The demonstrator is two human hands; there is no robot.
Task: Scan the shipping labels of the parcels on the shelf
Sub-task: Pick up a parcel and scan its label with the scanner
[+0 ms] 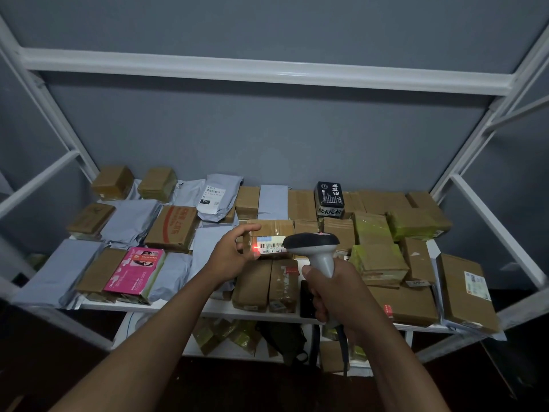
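Parcel: small brown box (pixel 274 237), tipped up above the shelf (pixel 178 307), pinched between thumb and fingertips of the left hand (pixel 230 252).
Around it: more brown boxes crowd behind and to the right of those fingers; a pink box (pixel 135 270) lies well to their left, grey mailing bags (pixel 56 272) beyond that, and a black packet (pixel 329 199) stands further back on the right.
In the way: the head of the scanner (pixel 312 242) covers the box's right end; the left thumb sits on its lower left corner.
Label: white sticker (pixel 271 245) with a barcode on the face turned towards the scanner; a red dot of light glows at its left edge, just beside the thumb.
Right hand: the right hand (pixel 332 295) has its fingers wrapped tightly round the scanner's grey handle, just below the box.
Shelf: white metal frame, its board covered edge to edge with parcels.
Lower shelf: more brown and yellow-taped packages, partly hidden by the arms.
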